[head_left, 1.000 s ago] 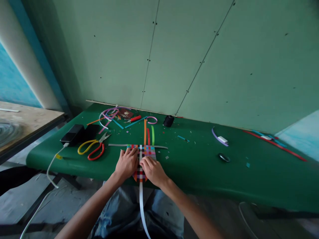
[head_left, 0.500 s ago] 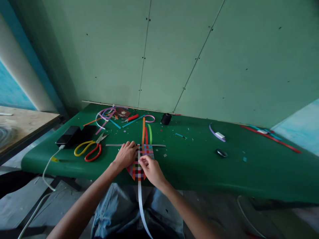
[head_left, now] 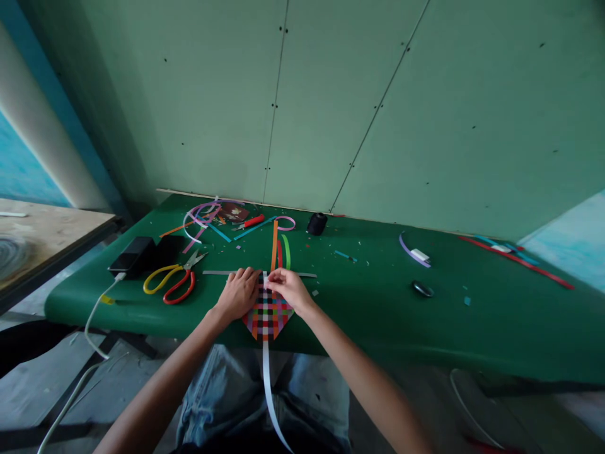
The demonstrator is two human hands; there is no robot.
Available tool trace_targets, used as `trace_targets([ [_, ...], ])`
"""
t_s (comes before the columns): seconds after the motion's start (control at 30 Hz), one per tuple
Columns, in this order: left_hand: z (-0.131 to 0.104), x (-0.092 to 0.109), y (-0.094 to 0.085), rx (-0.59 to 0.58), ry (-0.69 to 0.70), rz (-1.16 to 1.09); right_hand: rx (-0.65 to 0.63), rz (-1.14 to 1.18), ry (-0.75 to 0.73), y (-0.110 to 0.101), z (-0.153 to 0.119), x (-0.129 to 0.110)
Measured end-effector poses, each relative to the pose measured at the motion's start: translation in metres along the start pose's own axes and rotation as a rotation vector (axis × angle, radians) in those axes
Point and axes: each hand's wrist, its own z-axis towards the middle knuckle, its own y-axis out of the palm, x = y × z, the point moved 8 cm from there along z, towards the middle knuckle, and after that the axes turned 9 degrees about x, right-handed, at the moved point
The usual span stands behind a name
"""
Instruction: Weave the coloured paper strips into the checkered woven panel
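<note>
A checkered woven piece of many-coloured flat strips (head_left: 268, 313) lies at the table's front edge, its lower end pointed. My left hand (head_left: 240, 293) rests flat over its upper left side, fingers stretched forward. At its upper middle, my right hand (head_left: 290, 290) pinches the short end of a white strip. The long tail of a white strip (head_left: 267, 378) hangs from the lower point over my lap. An orange strip (head_left: 275, 243), a red strip (head_left: 280, 253) and a green strip (head_left: 287, 252) stick out of the far edge. A grey strip (head_left: 215, 273) crosses sideways under my hands.
Scissors (head_left: 174, 277) with yellow and red handles and a black device (head_left: 135, 255) with a white cable lie left. Behind are loose strips (head_left: 203, 221), a red-handled cutter (head_left: 253, 221) and a black spool (head_left: 316, 224). A dark oval object (head_left: 422, 289) lies right.
My right hand has moved up from the middle of the woven piece to its far edge, uncovering more of the checks. My left hand has stayed in place.
</note>
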Motion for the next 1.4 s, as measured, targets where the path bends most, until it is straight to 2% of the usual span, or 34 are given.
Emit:
trace_targets([
  [0.13, -0.012, 0.001, -0.002, 0.012, 0.012, -0.015, 0.085, -0.200, -0.218, -0.002, 0.006, -0.003],
  [0.3, -0.017, 0.003, -0.002, 0.011, 0.008, 0.003, 0.165, -0.322, -0.304, -0.003, -0.001, -0.001],
  [0.77, -0.017, 0.004, -0.003, 0.001, -0.008, -0.007, 0.053, -0.478, -0.234, 0.007, 0.009, 0.006],
  [0.97, -0.017, 0.002, -0.002, -0.001, -0.016, -0.015, -0.010, -0.394, -0.163, 0.004, 0.008, 0.001],
  [1.13, -0.017, 0.002, -0.002, 0.001, -0.011, -0.009, 0.027, -0.397, -0.273, 0.000, -0.001, -0.013],
  [1.4, -0.017, 0.005, -0.005, 0.010, -0.008, 0.005, -0.009, -0.537, -0.404, 0.012, -0.002, -0.014],
])
